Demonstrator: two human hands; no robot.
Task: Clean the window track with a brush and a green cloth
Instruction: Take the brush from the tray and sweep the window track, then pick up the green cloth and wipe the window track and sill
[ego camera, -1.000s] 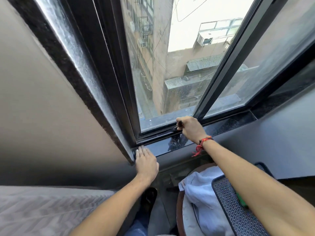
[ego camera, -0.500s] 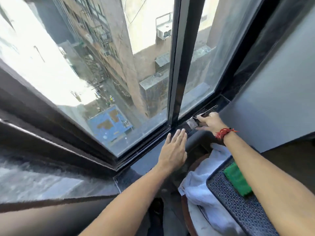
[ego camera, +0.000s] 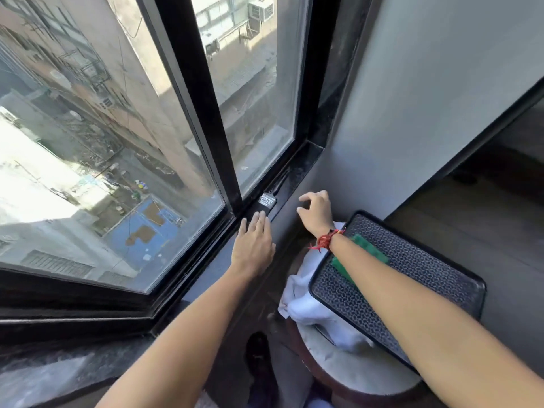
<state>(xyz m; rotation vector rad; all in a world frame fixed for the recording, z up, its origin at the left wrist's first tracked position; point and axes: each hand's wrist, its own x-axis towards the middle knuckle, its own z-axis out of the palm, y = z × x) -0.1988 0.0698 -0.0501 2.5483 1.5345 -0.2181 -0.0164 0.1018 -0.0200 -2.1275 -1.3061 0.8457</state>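
A brush with a metal band and dark handle lies on the black window track, just right of the centre window post. My left hand rests flat on the sill, fingertips close below the brush. My right hand hovers open beside the sill, a little right of the brush, holding nothing; a red thread band is on its wrist. A green cloth lies on a dark patterned tray, partly hidden under my right forearm.
The tray sits on a round stool draped with a white cloth. A grey wall stands to the right of the window. The dark stone sill runs to the lower left. My shoe is below on the floor.
My right hand has let go of the brush, which now lies on the track, and pulled back toward the tray. The left hand slid right along the sill. My view turned right.
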